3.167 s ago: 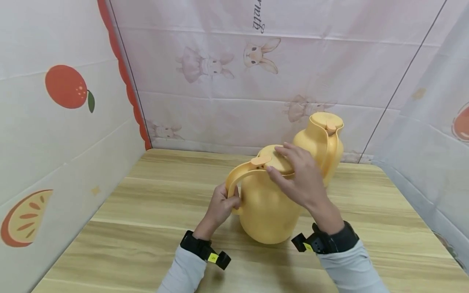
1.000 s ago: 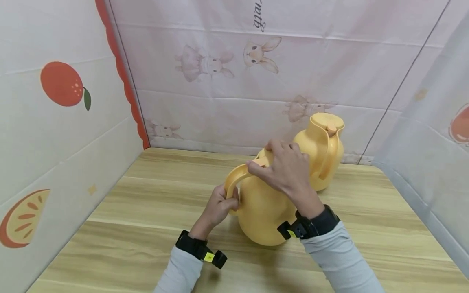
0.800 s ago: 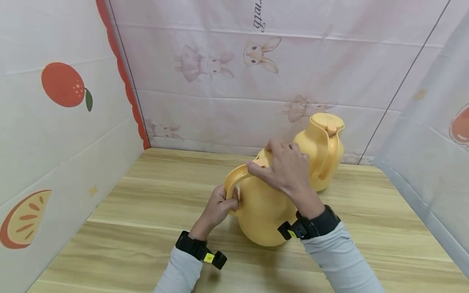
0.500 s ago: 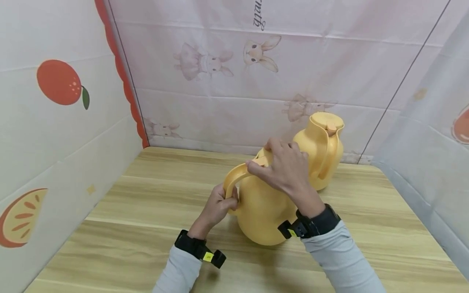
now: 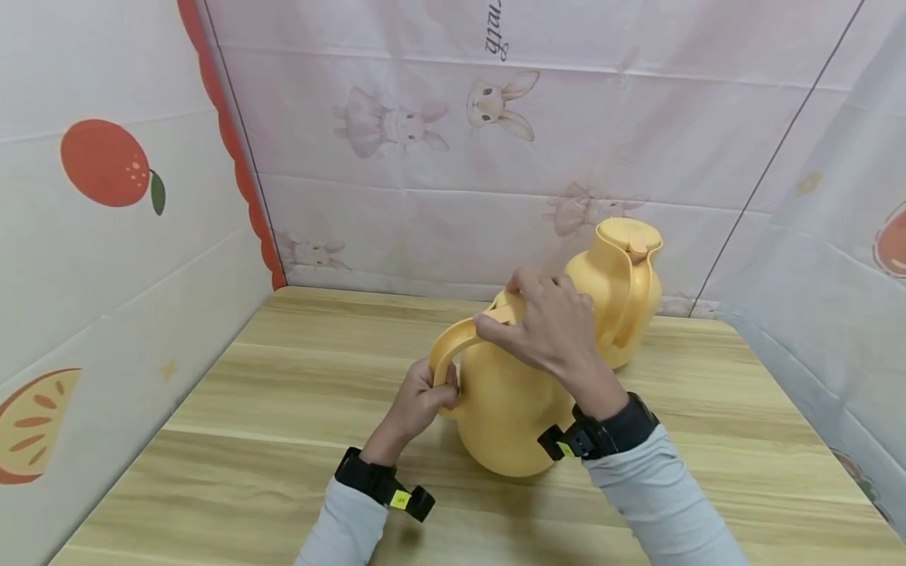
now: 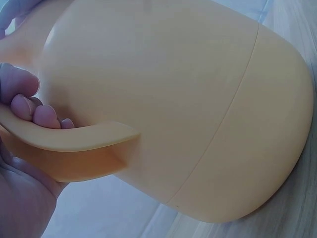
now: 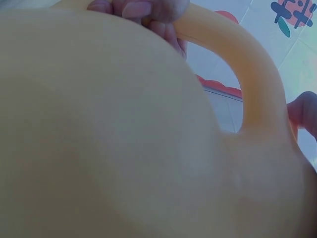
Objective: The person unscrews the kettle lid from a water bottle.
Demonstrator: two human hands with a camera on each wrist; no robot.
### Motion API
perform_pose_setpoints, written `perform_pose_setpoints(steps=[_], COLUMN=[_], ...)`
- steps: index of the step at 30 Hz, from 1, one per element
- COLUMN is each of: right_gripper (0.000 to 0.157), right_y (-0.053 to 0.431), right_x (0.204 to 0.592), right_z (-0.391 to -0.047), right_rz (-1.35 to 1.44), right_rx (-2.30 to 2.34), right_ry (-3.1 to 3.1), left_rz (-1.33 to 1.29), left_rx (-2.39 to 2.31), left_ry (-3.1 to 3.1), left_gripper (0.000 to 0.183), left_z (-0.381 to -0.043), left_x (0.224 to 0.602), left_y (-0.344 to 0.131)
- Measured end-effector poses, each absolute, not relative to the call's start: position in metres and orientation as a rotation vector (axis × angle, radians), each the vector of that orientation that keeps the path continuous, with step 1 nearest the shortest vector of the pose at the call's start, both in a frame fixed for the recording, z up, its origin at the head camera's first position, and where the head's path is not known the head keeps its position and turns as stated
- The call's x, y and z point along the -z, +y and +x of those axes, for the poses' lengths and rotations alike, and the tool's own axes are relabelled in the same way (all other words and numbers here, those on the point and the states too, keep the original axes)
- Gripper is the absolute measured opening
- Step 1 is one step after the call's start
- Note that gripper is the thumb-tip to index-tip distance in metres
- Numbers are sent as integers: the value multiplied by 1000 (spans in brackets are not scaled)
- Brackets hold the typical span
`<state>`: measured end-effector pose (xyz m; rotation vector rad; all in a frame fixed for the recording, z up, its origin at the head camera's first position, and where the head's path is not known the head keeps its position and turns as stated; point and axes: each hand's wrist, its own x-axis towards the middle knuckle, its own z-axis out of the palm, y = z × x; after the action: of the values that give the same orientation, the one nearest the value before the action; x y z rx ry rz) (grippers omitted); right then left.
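Note:
A yellow thermos jug (image 5: 499,413) stands on the wooden table in the middle of the head view, its handle to the left. My left hand (image 5: 416,405) grips the handle (image 5: 453,346), fingers wrapped through the loop, as the left wrist view also shows on the handle's lower end (image 6: 89,136). From the right, my right hand (image 5: 555,330) holds the jug's top, fingers curled over the lid. Its thumb rests on the orange lever (image 5: 502,313), beside the handle's upper end. Most of the lid is hidden under that hand.
Just behind and right of the held jug stands a second yellow jug (image 5: 616,291), lid on, its handle facing me. The wooden table (image 5: 297,448) is bounded by a printed back curtain (image 5: 425,220) and side curtains.
Compared with 3.2 seconds ago, my right hand has shifted left over the lid and its thumb has come onto the lever. The left hand keeps its grip; the last second shows almost no movement.

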<state>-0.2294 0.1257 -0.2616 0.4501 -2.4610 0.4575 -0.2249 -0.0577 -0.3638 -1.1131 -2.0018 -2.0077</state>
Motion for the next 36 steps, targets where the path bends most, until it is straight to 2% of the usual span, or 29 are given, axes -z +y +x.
perform_pose_setpoints(steps=[14, 24, 36], right_gripper=[49, 50, 48], right_y=[136, 140, 148], right_x=[262, 265, 263], right_z=[-232, -230, -236], right_rz=[622, 648, 808], right_rx=[-495, -508, -519], right_ry=[-2458, -2464, -2432], left_rz=[-1132, -1123, -1099], left_rx=[2041, 2031, 2008], left_ry=[-1951, -1955, -1971], left_gripper=[16, 14, 15], left_z=[-243, -240, -235], left_x=[389, 389, 381], left_y=[-58, -57, -58])
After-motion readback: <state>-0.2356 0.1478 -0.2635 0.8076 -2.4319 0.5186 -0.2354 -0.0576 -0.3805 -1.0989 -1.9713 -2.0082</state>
